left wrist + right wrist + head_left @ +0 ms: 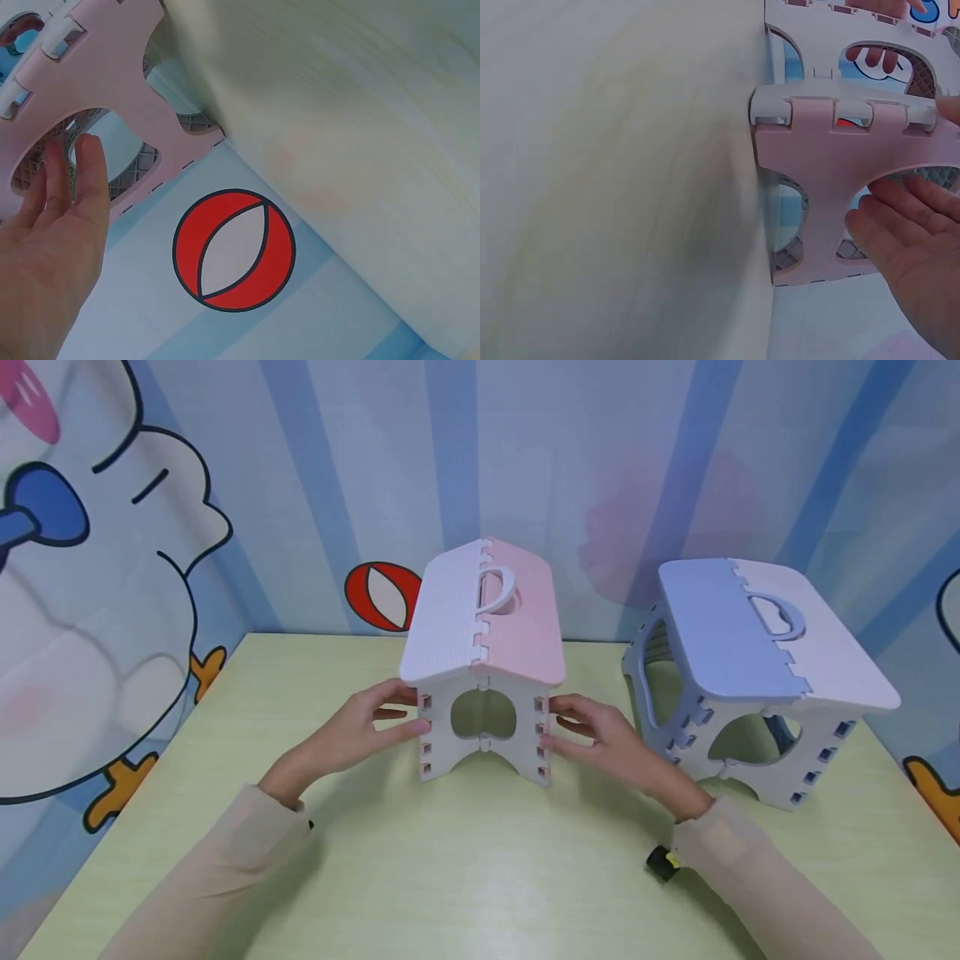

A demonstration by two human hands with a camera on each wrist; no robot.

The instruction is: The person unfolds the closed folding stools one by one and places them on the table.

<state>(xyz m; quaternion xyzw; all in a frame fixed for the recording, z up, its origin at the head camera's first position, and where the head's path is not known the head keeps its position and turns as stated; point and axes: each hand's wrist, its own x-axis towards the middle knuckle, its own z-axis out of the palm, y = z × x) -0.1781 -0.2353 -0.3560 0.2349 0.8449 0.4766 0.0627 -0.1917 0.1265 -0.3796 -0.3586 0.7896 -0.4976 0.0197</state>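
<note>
A pink-and-white folding stool (527, 639) stands at the table's back, its top peaked like a roof and its carry handle (504, 589) raised. From its left side my left hand (352, 731) holds it, thumb on the front corner of the legs. My right hand (603, 737) holds the opposite side likewise. In the left wrist view, the left fingers (88, 169) reach the oval opening of the pink side panel (105, 64). The right wrist view has the right fingers (900, 214) at the opening in the other pink panel (817, 150). The left thumb is outside the left wrist view.
A blue-and-white folding stool (738, 639) stands unfolded to the right, close to my right forearm. Behind the pale green table (480, 877) hangs a striped blue backdrop (375, 452) with cartoon figures and a red ball print. A small black device (662, 864) is at my right cuff.
</note>
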